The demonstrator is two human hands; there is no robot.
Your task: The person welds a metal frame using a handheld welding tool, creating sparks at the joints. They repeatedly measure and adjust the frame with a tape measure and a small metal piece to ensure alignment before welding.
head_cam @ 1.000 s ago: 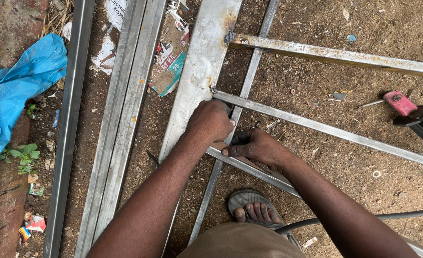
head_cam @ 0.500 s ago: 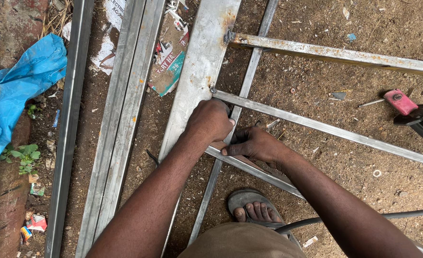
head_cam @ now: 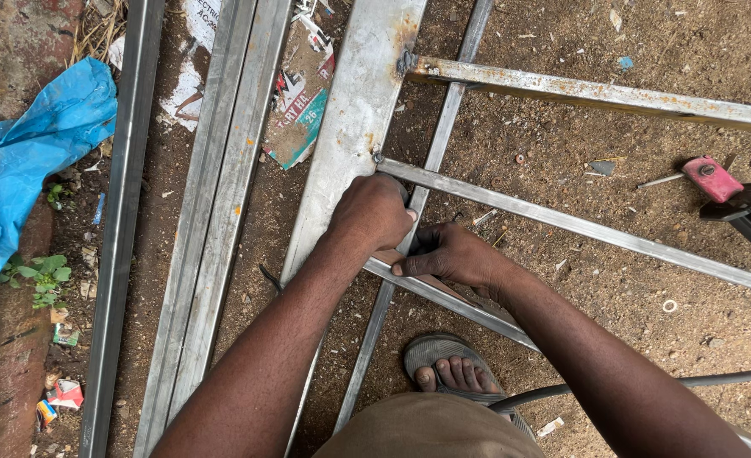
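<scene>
Head view. Keep wrists low and both hands bearing down square on the joint, so that the bars cannot shift on the loose ground; judged from the pose, steady pressure matters more than force.

Left hand (head_cam: 374,212): closed into a fist, knuckles up, pressed on the wide flat grey steel bar (head_cam: 360,110) just where the thin grey steel cross-strip (head_cam: 562,222) meets it. Contents of the fist hidden; cannot tell whether anything is gripped inside.

Right hand (head_cam: 452,254): fingers curled together, thumb extended toward the left hand, resting on the lower thin steel strip (head_cam: 443,297) and touching the left hand's edge. No tool visible in it.

Joint located at centre frame, on bare brown earth (head_cam: 562,322). Rusty steel angle bar (head_cam: 596,92) above, well apart. Red-headed power tool (head_cam: 736,199) lying at far right, untouched. Sandalled foot (head_cam: 452,369) just below the hands. Blue plastic sheet (head_cam: 28,161) at far left.
</scene>
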